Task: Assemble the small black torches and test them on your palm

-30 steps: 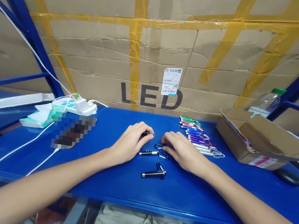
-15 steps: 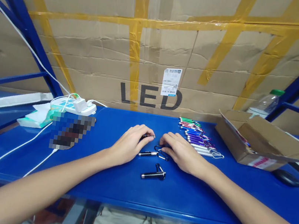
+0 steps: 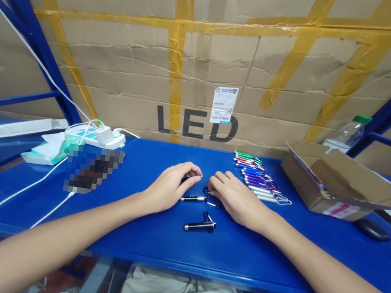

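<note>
My left hand is curled round a black penlight; its fingers hide most of it. Close by on the right, my right hand has its fingertips closed at a black carabiner clip, only part of which shows. Just below the hands, a second black penlight with a silver end lies on the blue table, a black clip at its right end. Nearer the front edge lies another black penlight, its clip folded back over it.
Coloured penlights in green, red, blue, purple and silver lie in a row at the right. Beyond them stand an open cardboard box and a black mouse. On the left are a power strip, tissue pack, cables and a blurred-out item.
My right fingertips have shifted slightly at the carabiner clip, and less of it shows. My left hand keeps its hold; the whole view has moved a touch.
</note>
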Motion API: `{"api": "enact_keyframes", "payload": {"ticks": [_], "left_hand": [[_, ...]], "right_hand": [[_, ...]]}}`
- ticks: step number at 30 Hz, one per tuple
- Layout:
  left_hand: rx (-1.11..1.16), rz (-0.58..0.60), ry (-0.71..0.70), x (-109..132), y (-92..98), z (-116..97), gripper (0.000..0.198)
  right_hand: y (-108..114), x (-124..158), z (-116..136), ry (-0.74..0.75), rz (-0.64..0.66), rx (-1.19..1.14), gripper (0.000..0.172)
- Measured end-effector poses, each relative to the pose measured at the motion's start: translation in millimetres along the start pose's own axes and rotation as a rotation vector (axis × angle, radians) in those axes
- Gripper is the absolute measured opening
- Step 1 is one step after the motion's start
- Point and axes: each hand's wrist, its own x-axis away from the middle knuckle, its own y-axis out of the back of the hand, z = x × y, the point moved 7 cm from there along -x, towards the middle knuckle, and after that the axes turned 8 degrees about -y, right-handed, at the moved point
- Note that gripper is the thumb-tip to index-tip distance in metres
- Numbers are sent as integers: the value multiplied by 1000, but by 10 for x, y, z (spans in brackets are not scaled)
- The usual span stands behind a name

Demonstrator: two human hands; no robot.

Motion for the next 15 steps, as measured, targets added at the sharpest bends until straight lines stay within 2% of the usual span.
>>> {"api": "enact_keyframes", "payload": {"ticks": [4,8,12,15], "left_hand": [[52,-1,9,-2,1,2,19],[217,6,53,11,-31,20,26],[323,-9,92,33,-54,46,32],[344,-19,93,40,-57,59,33]], "right_hand": [[8,-8,-59,-69,-41,-115,18],[34,-17,-119,-122,-88,-240,19],[79,-20,-97,-53,-132,-246,31],[100,-26,-83,-15,-143,-267,33]]}}
